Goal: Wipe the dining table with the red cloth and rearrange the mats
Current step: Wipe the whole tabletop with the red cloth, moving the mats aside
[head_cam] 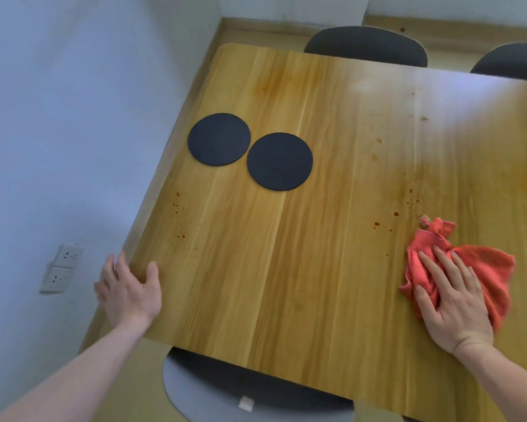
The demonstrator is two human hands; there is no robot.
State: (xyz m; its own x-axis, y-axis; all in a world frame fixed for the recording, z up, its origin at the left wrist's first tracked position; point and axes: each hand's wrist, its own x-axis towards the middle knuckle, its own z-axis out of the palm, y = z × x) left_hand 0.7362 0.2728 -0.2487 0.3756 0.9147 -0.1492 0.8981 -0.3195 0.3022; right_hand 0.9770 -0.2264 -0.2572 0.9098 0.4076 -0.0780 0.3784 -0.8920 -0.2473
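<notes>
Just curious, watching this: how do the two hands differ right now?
The right hand presses flat on the red cloth; the left hand holds nothing, at the table's left edge. The right lies palm down; the left stands more on edge. Both have straight, spread fingers.

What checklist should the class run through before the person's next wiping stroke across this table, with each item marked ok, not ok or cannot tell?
1. Red cloth lies under the right hand, fingers flat on it: ok.
2. Left hand open at the table edge, holding nothing: ok.
3. Table free of stains: not ok; reddish spots beyond the cloth, more near the left edge.
4. Left mat and right mat clear of the cloth: ok.
5. Mats rearranged: cannot tell.
6. Cloth damp: cannot tell.
</notes>
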